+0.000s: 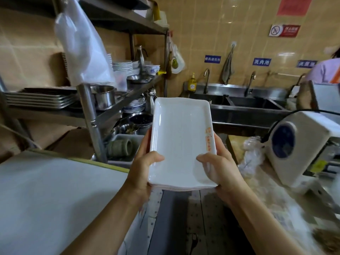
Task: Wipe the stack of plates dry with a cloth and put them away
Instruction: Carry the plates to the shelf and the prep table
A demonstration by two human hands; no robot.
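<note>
The left hand (145, 168) and right hand (219, 167) clamp the stack of plates (181, 144) at frame centre, thumbs on top, fingers curled beneath; no cloth shows; carry it level toward the shelving (117, 105) at left, grip even, so nothing slides.

- Stack of plates (181, 137): only the top plate's face shows; those beneath show as thin edges at the near end, count not readable.
- Orange print (209, 139) on the top plate's right rim: too small to read.
- Left hand (142, 169) and right hand (221, 167): fingers lie under the stack, hidden; thumbs alone show on top.
- Person in the lilac top (324, 69): cut off by the right edge.
- White machine (301, 148): right part blurred and cut off.
</note>
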